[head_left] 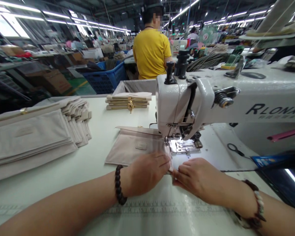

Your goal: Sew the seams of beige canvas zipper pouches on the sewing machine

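Note:
A beige fabric pouch point(127, 147) with a small label lies flat on the pale table, its right edge at the needle area of the white sewing machine point(184, 108). My left hand point(147, 172) rests on the pouch's lower right part, fingers together and pressing it down. Just right of it, my right hand point(196, 177) pinches the pouch's lower right corner between thumb and fingers. The lit metal presser area point(183, 146) sits directly beyond both hands.
Stacked beige pouches point(31, 137) cover the table's left side. A smaller pile with gold zip pulls point(129, 101) lies behind. Black-handled scissors point(236, 150) rest at right. Beyond are a blue crate point(105, 77) and a person in yellow point(151, 52), back turned.

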`<state>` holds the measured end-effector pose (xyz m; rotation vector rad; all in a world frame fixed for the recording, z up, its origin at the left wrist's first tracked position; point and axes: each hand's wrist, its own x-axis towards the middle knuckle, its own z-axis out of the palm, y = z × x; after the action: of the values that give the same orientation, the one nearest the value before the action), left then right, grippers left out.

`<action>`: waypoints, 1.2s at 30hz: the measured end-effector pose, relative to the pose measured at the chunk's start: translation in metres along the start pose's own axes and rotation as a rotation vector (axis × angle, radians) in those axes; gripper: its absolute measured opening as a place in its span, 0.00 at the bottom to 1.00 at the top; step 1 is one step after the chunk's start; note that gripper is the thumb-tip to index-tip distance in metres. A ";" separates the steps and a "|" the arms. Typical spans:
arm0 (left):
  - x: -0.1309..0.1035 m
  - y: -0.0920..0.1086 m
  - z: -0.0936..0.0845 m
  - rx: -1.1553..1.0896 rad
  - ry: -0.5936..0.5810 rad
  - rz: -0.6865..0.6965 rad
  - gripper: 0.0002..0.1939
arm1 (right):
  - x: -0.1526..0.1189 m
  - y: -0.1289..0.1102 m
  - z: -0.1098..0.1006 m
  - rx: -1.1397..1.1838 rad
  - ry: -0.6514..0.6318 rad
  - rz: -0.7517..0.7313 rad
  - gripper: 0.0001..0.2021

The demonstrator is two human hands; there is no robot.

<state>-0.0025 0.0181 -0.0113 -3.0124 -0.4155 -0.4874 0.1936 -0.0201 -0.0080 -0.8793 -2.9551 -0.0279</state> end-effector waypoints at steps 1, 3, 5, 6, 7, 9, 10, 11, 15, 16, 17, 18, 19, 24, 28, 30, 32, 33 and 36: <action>0.000 0.000 0.000 -0.001 -0.005 -0.001 0.09 | 0.000 0.000 0.001 -0.002 0.003 0.001 0.09; 0.001 0.000 -0.001 -0.008 -0.009 -0.003 0.09 | -0.001 -0.001 0.002 -0.011 0.011 -0.001 0.08; 0.001 0.001 -0.002 -0.016 -0.007 -0.011 0.10 | -0.001 -0.001 0.003 -0.027 0.026 -0.004 0.07; 0.001 0.001 -0.002 -0.016 -0.003 -0.017 0.10 | -0.001 -0.001 0.003 -0.035 0.033 -0.003 0.07; 0.002 0.002 -0.002 -0.013 0.000 -0.022 0.09 | -0.001 0.000 0.004 -0.041 0.041 -0.003 0.06; 0.002 0.002 -0.001 -0.002 0.008 -0.028 0.09 | -0.002 0.001 0.006 -0.047 0.055 0.000 0.06; 0.003 0.002 -0.001 0.002 0.010 -0.026 0.09 | -0.002 0.001 0.008 -0.047 0.054 0.003 0.06; 0.003 0.002 0.000 0.004 0.010 -0.023 0.08 | -0.002 0.002 0.010 -0.048 0.055 0.009 0.06; 0.004 0.001 0.001 0.007 0.003 -0.009 0.09 | -0.003 0.003 0.012 -0.035 0.051 0.044 0.07; 0.004 0.001 0.001 0.010 0.010 -0.008 0.10 | -0.002 0.003 0.011 -0.021 0.048 0.050 0.08; 0.004 0.001 0.000 0.018 0.018 -0.007 0.10 | -0.002 0.002 0.009 -0.006 0.047 0.056 0.08; 0.004 0.000 0.000 0.027 0.029 -0.003 0.10 | -0.001 0.002 0.007 0.009 0.043 0.064 0.09; 0.004 0.000 -0.001 0.036 0.033 0.001 0.10 | -0.001 0.002 0.005 0.021 0.041 0.075 0.09; 0.004 -0.005 0.000 0.081 0.039 0.019 0.13 | 0.001 0.004 0.000 0.072 0.006 0.124 0.08; 0.002 -0.010 0.003 0.016 0.054 0.036 0.13 | 0.000 0.007 -0.001 0.085 -0.037 0.149 0.11; 0.002 -0.011 0.003 -0.034 0.044 0.043 0.12 | 0.000 0.008 -0.001 0.095 -0.055 0.138 0.12; 0.001 -0.012 0.004 -0.064 0.047 0.041 0.11 | -0.001 0.009 -0.002 0.103 -0.059 0.120 0.13; 0.001 -0.012 0.004 -0.068 0.056 0.039 0.11 | -0.001 0.010 -0.003 0.105 -0.057 0.111 0.13; 0.001 -0.011 0.004 -0.051 0.077 0.031 0.11 | -0.001 0.011 -0.004 0.116 -0.051 0.102 0.13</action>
<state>-0.0037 0.0297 -0.0146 -3.0317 -0.3564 -0.6183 0.2009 -0.0120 -0.0044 -1.0267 -2.9185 0.1706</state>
